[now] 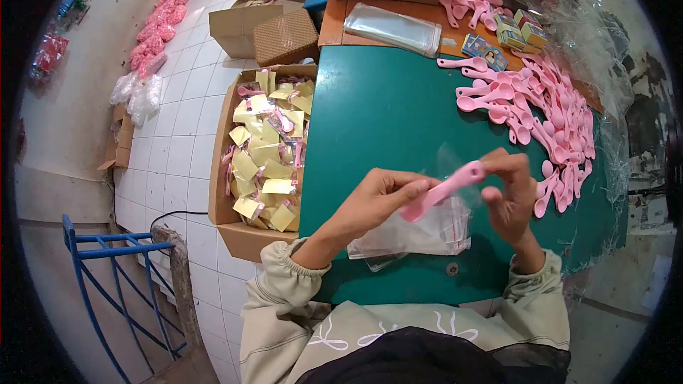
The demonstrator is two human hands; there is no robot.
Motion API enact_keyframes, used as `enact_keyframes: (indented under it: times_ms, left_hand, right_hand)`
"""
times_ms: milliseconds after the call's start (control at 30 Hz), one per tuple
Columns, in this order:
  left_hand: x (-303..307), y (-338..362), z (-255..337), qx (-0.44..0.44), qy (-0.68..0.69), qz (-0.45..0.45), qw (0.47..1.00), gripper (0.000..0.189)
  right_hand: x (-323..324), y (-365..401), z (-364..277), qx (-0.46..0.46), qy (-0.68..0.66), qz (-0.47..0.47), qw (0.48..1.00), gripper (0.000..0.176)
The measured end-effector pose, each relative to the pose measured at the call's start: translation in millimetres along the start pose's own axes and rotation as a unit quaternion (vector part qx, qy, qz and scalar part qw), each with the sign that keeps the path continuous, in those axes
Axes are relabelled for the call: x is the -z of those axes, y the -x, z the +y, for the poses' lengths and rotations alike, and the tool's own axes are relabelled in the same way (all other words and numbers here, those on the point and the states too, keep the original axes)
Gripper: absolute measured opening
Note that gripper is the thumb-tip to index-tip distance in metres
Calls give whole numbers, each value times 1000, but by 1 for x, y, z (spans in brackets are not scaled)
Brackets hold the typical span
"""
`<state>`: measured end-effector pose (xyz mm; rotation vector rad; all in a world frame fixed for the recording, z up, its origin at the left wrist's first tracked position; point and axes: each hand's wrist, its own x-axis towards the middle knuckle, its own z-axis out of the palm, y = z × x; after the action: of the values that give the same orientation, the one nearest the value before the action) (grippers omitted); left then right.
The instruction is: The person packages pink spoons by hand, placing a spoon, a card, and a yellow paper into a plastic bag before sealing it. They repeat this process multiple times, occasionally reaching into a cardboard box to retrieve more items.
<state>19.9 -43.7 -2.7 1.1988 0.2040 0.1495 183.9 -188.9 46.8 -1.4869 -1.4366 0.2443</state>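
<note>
A pink plastic spoon [447,188] hangs over the near part of the green table, its bowl end toward my left hand [380,199] and its holed handle end toward my right. The left thumb and fingers pinch a clear plastic bag [449,162] near the spoon's bowl. The bag's thin film shows around the spoon. My right hand [509,195] has its index finger and bent fingers at the handle's tip, the thumb standing a little apart below. Underneath, a stack of clear plastic bags [420,235] lies on the green table [370,121].
Many loose pink spoons [530,103] spread along the table's right side. Small printed boxes [523,32] and a pack of clear sleeves [393,28] are at the back. Left of the table, a cardboard box [238,235] holds bagged spoons with yellow cards [263,153]. A blue metal rack [121,249] stands farther left.
</note>
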Motion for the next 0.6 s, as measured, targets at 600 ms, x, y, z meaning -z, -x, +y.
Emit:
enact_keyframes:
  times_ms: [600]
  left_hand:
    - [12,19,33,-81,71,60,992,33]
  right_hand:
    - [130,-116,317,-125,353,73,924,35]
